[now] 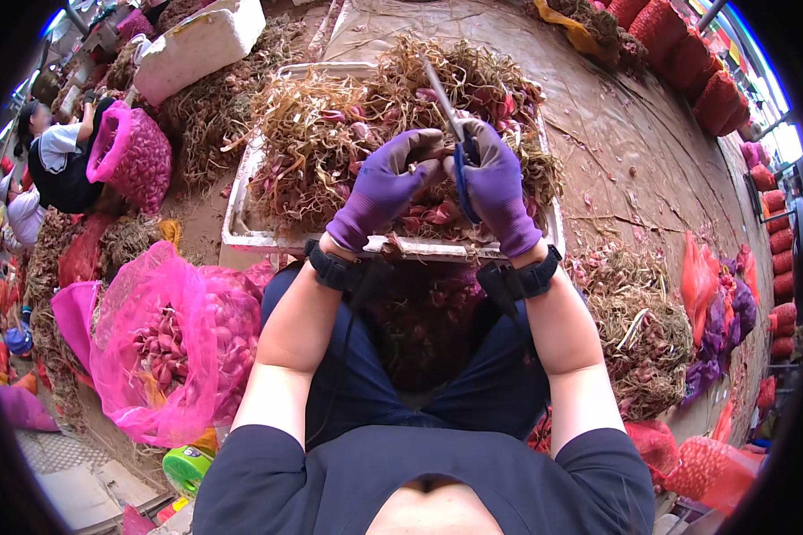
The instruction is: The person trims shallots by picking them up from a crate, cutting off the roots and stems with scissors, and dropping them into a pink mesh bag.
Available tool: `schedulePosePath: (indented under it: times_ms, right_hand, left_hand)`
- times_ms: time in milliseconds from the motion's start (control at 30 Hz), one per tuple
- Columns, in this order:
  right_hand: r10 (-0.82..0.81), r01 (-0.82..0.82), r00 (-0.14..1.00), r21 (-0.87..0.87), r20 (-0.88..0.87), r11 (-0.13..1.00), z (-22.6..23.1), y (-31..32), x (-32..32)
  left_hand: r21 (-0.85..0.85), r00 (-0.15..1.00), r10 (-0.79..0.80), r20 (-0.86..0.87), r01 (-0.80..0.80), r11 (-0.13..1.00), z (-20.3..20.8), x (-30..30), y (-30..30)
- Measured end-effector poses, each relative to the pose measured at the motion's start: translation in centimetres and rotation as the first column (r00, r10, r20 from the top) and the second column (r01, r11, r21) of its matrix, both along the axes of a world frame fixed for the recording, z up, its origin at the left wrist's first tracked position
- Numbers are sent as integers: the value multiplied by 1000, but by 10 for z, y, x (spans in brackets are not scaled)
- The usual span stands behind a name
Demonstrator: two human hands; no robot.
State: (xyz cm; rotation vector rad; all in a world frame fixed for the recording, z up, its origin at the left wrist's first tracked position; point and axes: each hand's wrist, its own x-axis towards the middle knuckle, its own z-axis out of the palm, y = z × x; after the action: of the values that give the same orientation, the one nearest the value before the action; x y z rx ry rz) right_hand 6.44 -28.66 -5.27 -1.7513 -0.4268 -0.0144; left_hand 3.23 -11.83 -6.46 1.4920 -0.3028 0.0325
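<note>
Both my hands wear purple gloves with dark fingertips, and they meet over a white foam crate (237, 214) heaped with red shallots (437, 212) and their dry, straw-like tops (308, 134). My right hand (498, 183) is closed around blue-handled scissors (439, 89), whose long blades point up and away over the heap. Close beside it, my left hand (385, 183) is curled in a pinch. A small brownish bit shows at its fingertips, but what it holds is mostly hidden. Black bands circle both wrists.
To my left stands a pink mesh bag (165, 348) of trimmed shallots. Dry stalks (633, 330) lie heaped at my right. Another person (58, 160) sits at the far left beside a filled pink bag (138, 156). Red sacks (687, 62) are stacked at the far right.
</note>
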Motion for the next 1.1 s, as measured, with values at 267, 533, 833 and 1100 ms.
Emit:
schedulePosePath:
  times_ms: [267,533,833,1100]
  right_hand:
    - [229,44,865,523,-446,851,4,-15,0]
    - [200,19,890,471,-410,882,2,-17,5]
    - [-57,116,981,322,-186,940,7,-3,2]
    - [17,14,991,236,-132,972,11,-1,0]
  left_hand:
    - [-161,982,-172,-77,158,974,8,-2,3]
    - [-514,970,-232,-74,162,842,-8,6,-1]
    - [-919,911,-396,-117,52,391,-25,15,0]
    - [-455,928,-281,-244,146,879,-12,10,-7]
